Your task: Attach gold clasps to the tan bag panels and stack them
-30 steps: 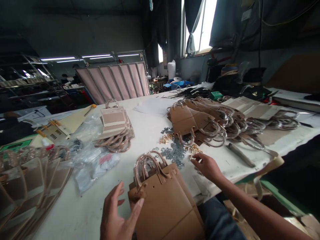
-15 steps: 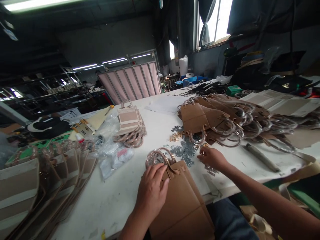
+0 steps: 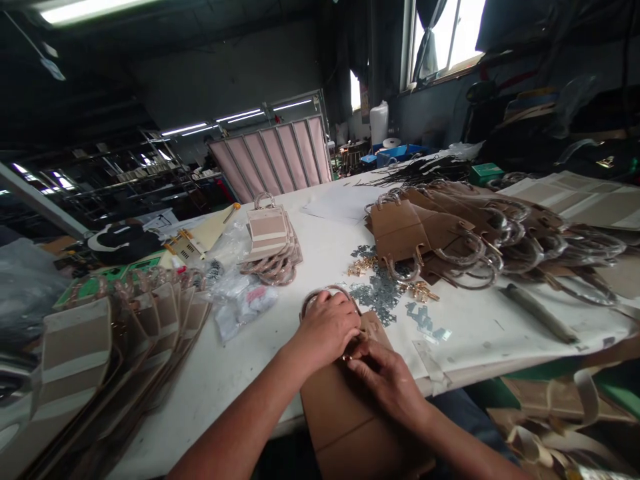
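Note:
A brown leather bag panel (image 3: 340, 413) with a plastic-wrapped curved handle (image 3: 311, 303) lies before me, its lower part over the table's front edge. My left hand (image 3: 333, 327) is closed over the panel's top edge beside the handle, fingers bent. Against it, my right hand (image 3: 383, 373) pinches a small gold metal piece (image 3: 346, 359) at the panel's top; most of that piece is hidden by the fingers. Just beyond the hands lie grey metal plates (image 3: 383, 297) and gold metal fittings (image 3: 423, 291) in loose piles.
More brown bag panels (image 3: 397, 230) with wrapped handles are heaped at the right. Beige-striped panels (image 3: 75, 347) stand in a row at the left, with a smaller stack (image 3: 270, 230) behind. A clear plastic bag (image 3: 245, 307) and a grey rod-like tool (image 3: 540, 313) lie on the table.
My right hand has left the gold fittings and come left to the panel's top, meeting my left hand. The left fingers have bent over the edge. The view has shifted slightly.

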Available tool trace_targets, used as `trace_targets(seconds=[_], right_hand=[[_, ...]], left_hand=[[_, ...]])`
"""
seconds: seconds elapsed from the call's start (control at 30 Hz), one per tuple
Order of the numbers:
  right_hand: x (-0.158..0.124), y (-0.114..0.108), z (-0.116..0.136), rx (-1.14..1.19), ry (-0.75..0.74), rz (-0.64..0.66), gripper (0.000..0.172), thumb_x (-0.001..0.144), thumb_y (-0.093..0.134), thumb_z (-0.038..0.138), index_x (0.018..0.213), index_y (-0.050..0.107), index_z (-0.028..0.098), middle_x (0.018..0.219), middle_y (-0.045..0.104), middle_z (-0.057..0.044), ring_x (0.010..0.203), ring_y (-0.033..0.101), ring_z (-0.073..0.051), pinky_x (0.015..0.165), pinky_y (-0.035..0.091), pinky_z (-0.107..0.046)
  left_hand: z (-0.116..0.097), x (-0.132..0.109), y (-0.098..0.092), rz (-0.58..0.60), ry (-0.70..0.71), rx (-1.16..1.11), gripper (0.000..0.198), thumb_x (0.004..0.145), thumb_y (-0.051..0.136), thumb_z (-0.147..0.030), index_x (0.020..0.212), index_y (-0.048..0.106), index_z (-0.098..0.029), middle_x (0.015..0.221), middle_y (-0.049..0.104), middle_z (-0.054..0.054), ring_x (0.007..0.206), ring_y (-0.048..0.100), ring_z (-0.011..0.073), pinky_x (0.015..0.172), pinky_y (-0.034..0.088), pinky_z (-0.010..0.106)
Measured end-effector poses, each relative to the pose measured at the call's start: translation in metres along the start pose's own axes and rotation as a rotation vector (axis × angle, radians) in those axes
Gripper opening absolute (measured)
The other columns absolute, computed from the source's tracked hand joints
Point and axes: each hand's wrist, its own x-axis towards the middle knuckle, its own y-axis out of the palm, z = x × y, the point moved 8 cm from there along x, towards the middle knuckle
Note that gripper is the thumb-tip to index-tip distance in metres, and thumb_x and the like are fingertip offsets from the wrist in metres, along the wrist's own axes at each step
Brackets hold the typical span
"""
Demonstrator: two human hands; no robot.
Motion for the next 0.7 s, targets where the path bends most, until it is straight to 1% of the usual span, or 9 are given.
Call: trace_targets(seconds=[0.1,0.13,0.2,0.27,0.33,0.4,0.47,0.53,0.7], right_hand=[[0.002,0.002,0.005,-0.084,-0.150,-0.006,0.013,0.100,0.065,0.036,0.102,0.077,0.031,0.116,0.072,-0.008,0.111,0.067,-0.034,0.098,0.056,-0.046],[0.001,0.003,0.006,-0.101,-0.176,0.002,0.017,0.101,0.064,0.034,0.110,0.077,0.032,0.124,0.070,-0.009,0.119,0.065,-0.034,0.103,0.054,-0.047],[-0.002,0.002,0.009,-0.130,-0.206,-0.020,0.023,0.102,0.062,0.033,0.121,0.076,0.030,0.134,0.066,-0.011,0.130,0.059,-0.034,0.112,0.049,-0.049],[-0.004,-0.001,0.010,-0.125,-0.201,-0.061,0.020,0.103,0.062,0.035,0.115,0.076,0.027,0.135,0.066,-0.011,0.133,0.057,-0.032,0.117,0.045,-0.051],[-0.005,-0.009,0.008,-0.079,-0.157,-0.115,0.020,0.103,0.064,0.039,0.099,0.076,0.025,0.135,0.067,-0.011,0.134,0.057,-0.032,0.119,0.043,-0.051],[-0.004,-0.020,0.004,-0.013,-0.081,-0.193,0.026,0.102,0.066,0.045,0.089,0.074,0.024,0.134,0.067,-0.011,0.129,0.060,-0.031,0.111,0.050,-0.047],[-0.001,-0.034,-0.003,0.050,-0.001,-0.284,0.032,0.099,0.069,0.052,0.087,0.073,0.023,0.122,0.069,-0.013,0.110,0.067,-0.030,0.086,0.061,-0.039],[0.001,-0.043,-0.011,0.105,0.093,-0.346,0.039,0.094,0.072,0.060,0.087,0.072,0.022,0.099,0.070,-0.011,0.082,0.067,-0.025,0.062,0.058,-0.032],[0.006,-0.047,-0.023,0.138,0.240,-0.351,0.054,0.085,0.074,0.074,0.092,0.069,0.020,0.065,0.065,-0.002,0.059,0.062,-0.021,0.055,0.051,-0.031]], left_hand=[[-0.007,0.010,0.003,0.042,-0.102,-0.061,0.015,0.096,0.066,-0.025,0.084,0.074,-0.021,0.088,0.076,0.009,0.096,0.067,0.0291,0.096,0.044,0.046],[-0.005,0.012,0.004,0.049,-0.186,-0.124,0.009,0.093,0.068,-0.025,0.091,0.076,-0.022,0.087,0.076,0.008,0.091,0.069,0.0288,0.091,0.047,0.044],[-0.001,0.012,0.005,0.040,-0.338,-0.315,0.030,0.089,0.074,-0.031,0.118,0.075,-0.025,0.086,0.077,0.006,0.083,0.071,0.0281,0.080,0.050,0.038],[0.001,0.009,0.006,0.009,-0.383,-0.587,0.057,0.090,0.073,-0.043,0.143,0.062,-0.025,0.090,0.078,0.005,0.083,0.073,0.0271,0.075,0.052,0.035],[0.005,-0.001,0.006,-0.074,-0.380,-0.831,0.059,0.098,0.062,-0.051,0.150,0.055,-0.023,0.100,0.079,0.007,0.089,0.075,0.0251,0.078,0.055,0.033],[0.019,-0.018,0.007,-0.198,-0.435,-0.869,0.044,0.102,0.055,-0.049,0.136,0.062,-0.022,0.106,0.077,0.007,0.095,0.073,0.0233,0.083,0.055,0.033],[0.031,-0.035,0.011,-0.278,-0.500,-0.674,0.026,0.098,0.062,-0.041,0.113,0.068,-0.021,0.104,0.073,0.007,0.096,0.070,0.0234,0.086,0.054,0.036],[0.034,-0.046,0.019,-0.268,-0.510,-0.440,0.013,0.091,0.069,-0.029,0.101,0.066,-0.020,0.103,0.070,0.007,0.098,0.067,0.0248,0.089,0.052,0.039],[0.028,-0.046,0.036,-0.203,-0.484,-0.248,0.031,0.084,0.077,-0.019,0.111,0.062,-0.022,0.111,0.071,0.008,0.109,0.065,0.0297,0.095,0.051,0.043]])
